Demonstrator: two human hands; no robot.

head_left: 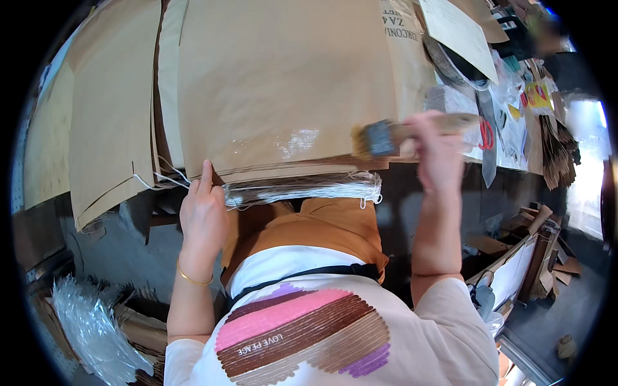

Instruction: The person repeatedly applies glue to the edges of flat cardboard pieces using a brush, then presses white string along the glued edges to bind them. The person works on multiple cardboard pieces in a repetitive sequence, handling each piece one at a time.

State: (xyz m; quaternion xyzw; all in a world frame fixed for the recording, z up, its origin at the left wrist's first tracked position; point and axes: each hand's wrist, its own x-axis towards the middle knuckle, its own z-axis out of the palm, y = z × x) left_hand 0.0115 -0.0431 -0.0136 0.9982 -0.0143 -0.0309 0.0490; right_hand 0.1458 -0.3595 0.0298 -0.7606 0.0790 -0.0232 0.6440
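My right hand [432,151] is closed around the wooden handle of a wide paintbrush [376,139]. Its bristles are at the right part of the near edge of a large brown paper sheet [283,71]; the hand is slightly blurred. A shiny wet patch [299,143] lies on the paper left of the brush. My left hand [205,209] rests at the sheet's near left corner, index finger stretched out and pressing on the paper, the other fingers partly curled. White strings [309,193] hang in a bundle along the near edge, some looping out left of my left hand.
Another stack of brown paper [112,122] lies to the left. At the right are a dark basin [454,64] under a white sheet, a long blade [488,145], red-handled scissors [486,135] and plastic bags. Clear plastic wrap [96,328] lies low on the left; cardboard scraps [547,257] stand low on the right.
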